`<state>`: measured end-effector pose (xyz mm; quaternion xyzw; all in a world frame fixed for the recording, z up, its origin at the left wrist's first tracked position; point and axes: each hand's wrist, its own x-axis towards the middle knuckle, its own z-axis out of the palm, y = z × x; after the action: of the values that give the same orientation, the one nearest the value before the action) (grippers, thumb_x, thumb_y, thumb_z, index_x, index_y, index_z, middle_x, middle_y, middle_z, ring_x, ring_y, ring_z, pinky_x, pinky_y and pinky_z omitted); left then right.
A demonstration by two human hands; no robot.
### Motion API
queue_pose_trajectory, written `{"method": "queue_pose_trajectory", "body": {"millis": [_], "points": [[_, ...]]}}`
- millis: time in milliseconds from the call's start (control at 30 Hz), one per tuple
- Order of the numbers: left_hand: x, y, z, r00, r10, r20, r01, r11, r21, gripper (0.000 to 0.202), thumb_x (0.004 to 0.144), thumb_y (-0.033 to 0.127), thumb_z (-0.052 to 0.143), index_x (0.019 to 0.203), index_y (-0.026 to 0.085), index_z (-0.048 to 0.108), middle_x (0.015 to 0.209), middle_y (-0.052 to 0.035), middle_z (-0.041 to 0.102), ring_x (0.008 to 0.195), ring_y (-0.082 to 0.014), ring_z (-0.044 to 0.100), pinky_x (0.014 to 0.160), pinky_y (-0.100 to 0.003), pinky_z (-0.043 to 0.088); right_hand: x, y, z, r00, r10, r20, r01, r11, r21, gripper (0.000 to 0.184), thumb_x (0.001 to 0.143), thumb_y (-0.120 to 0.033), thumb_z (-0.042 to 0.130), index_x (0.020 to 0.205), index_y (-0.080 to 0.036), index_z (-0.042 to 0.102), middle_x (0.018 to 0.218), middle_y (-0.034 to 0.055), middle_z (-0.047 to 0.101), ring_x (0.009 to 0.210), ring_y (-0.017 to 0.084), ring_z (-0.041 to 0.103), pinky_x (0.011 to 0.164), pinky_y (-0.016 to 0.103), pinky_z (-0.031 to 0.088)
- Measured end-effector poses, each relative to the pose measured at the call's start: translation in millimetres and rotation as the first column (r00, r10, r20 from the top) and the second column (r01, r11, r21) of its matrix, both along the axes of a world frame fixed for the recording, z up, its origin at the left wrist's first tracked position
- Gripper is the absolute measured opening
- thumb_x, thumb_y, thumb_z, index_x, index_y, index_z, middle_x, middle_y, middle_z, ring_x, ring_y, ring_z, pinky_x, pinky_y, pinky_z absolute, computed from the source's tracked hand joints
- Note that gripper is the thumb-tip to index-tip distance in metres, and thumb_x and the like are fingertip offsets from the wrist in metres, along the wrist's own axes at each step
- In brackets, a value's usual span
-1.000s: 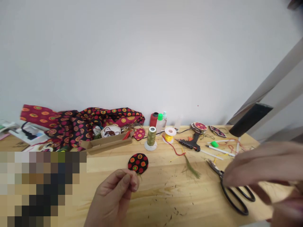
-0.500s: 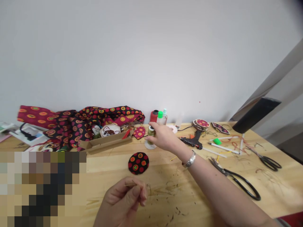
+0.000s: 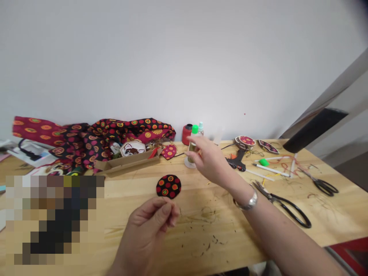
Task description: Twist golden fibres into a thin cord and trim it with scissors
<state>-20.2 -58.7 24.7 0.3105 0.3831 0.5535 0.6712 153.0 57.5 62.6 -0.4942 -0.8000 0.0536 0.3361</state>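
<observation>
In the lower middle, my left hand (image 3: pixel 156 220) is closed in a pinch. What sits between its fingertips is too thin to make out. Just beyond it a round patch of black fabric (image 3: pixel 168 186) with red and yellow motifs lies flat on the table. My right hand (image 3: pixel 211 159), with a silver bracelet (image 3: pixel 252 200) at the wrist, reaches to the back. Its thumb and fingers are around an olive thread spool (image 3: pixel 192 148) that stands upright on a pale round base. Part of the spool is hidden by the hand.
Behind the right hand stand a red thread cone (image 3: pixel 187 136) and a green-capped bottle (image 3: pixel 194 129). A black glue gun (image 3: pixel 238 162) and large scissors (image 3: pixel 290 209) lie to the right. Patterned fabric (image 3: pixel 94 142) and a cardboard box (image 3: pixel 129 164) are at left. Thread scraps litter the wooden table (image 3: pixel 201 230).
The view has tilted down slightly. My right hand and the olive thread spool have shifted a little to the right. My left hand keeps its pinch, a bit nearer the round patch.
</observation>
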Motion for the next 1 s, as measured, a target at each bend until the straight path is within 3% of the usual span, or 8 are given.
{"method": "queue_pose_trajectory", "body": {"millis": [67,133,233,333,467,600,767,1000], "points": [[-1.0,2.4,-1.0,0.995,0.065,-0.078,-0.065,0.998,0.004,0.005,0.068,0.024,0.075,0.069,0.019,0.074,0.065,-0.0014,0.066,0.056,-0.0087,0.051,0.057,-0.018,0.044,-6.5,-21.5,3.0,0.954,0.176,-0.244,-0.193,0.980,-0.050,0.027,0.088,-0.024,0.049,0.112,-0.015,0.059,0.109,0.0108,0.064,0.101,0.020,0.057,0.088,0.034,0.044],[-0.8,5.0,-1.0,0.970,0.156,-0.188,-0.146,0.987,0.070,0.004,0.069,0.023,0.074,0.070,0.020,0.075,0.089,-0.0040,0.069,0.071,-0.0107,0.056,0.069,-0.020,0.047,-13.9,-41.8,2.1,0.830,0.267,-0.490,-0.389,0.906,-0.166,0.025,0.090,-0.026,0.047,0.106,-0.016,0.064,0.107,0.0077,0.067,0.099,0.016,0.060,0.088,0.030,0.046],[2.0,8.5,1.3,0.923,0.264,-0.280,-0.212,0.956,0.204,0.003,0.069,0.021,0.074,0.071,0.021,0.076,0.127,-0.0017,0.054,0.100,-0.0165,0.054,0.085,-0.023,0.044,-24.1,-63.3,-5.1,0.615,0.204,-0.762,-0.594,0.755,-0.278,0.031,0.091,-0.034,0.045,0.113,-0.020,0.062,0.111,0.0068,0.066,0.103,0.015,0.060,0.089,0.031,0.047],[5.9,10.3,4.4,0.918,0.278,-0.282,-0.216,0.949,0.231,0.006,0.069,0.022,0.074,0.073,0.025,0.076,0.136,0.0031,0.044,0.107,-0.0172,0.051,0.086,-0.021,0.044,-30.5,-73.9,-12.5,0.482,0.135,-0.866,-0.699,0.654,-0.288,0.035,0.092,-0.038,0.043,0.117,-0.022,0.060,0.110,0.0062,0.066,0.104,0.016,0.060,0.089,0.032,0.046],[9.1,9.7,6.0,0.932,0.255,-0.257,-0.209,0.959,0.193,0.006,0.067,0.022,0.074,0.072,0.023,0.076,0.141,0.0032,0.038,0.108,-0.0174,0.051,0.082,-0.020,0.046,-32.1,-81.6,-15.8,0.536,0.125,-0.835,-0.687,0.640,-0.345,0.026,0.088,-0.032,0.050,0.100,-0.020,0.069,0.088,0.0023,0.068,0.081,0.012,0.060,0.078,0.027,0.047],[11.6,10.1,4.0,0.964,0.213,-0.161,-0.200,0.975,0.091,0.009,0.062,0.021,0.077,0.070,0.019,0.076,0.140,-0.0010,0.039,0.110,-0.0217,0.051,0.082,-0.024,0.047,-28.0,-86.4,-19.3,0.611,-0.039,-0.791,-0.599,0.629,-0.495,0.013,0.079,-0.023,0.059,0.078,-0.016,0.070,0.057,-0.0042,0.052,0.053,0.007,0.044,0.054,0.021,0.038],[16.6,12.9,1.8,0.984,0.167,-0.064,-0.170,0.985,-0.044,0.011,0.061,0.022,0.078,0.070,0.018,0.075,0.125,-0.0055,0.053,0.107,-0.0216,0.051,0.078,-0.025,0.046,-19.2,-88.5,-28.0,0.655,-0.111,-0.748,-0.489,0.692,-0.531,0.021,0.078,-0.026,0.060,0.060,-0.015,0.061,0.053,-0.0050,0.046,0.050,0.006,0.035,0.048,0.020,0.030],[17.2,15.9,-1.5,0.978,0.193,-0.081,-0.199,0.977,-0.079,0.013,0.059,0.022,0.079,0.068,0.016,0.074,0.122,-0.0070,0.056,0.098,-0.0186,0.051,0.063,-0.022,0.042,-3.7,-90.7,-33.0,0.695,-0.198,-0.691,-0.385,0.710,-0.590,0.023,0.078,-0.031,0.060,0.062,-0.015,0.060,0.053,-0.0040,0.048,0.050,0.007,0.036,0.048,0.020,0.030]]}}
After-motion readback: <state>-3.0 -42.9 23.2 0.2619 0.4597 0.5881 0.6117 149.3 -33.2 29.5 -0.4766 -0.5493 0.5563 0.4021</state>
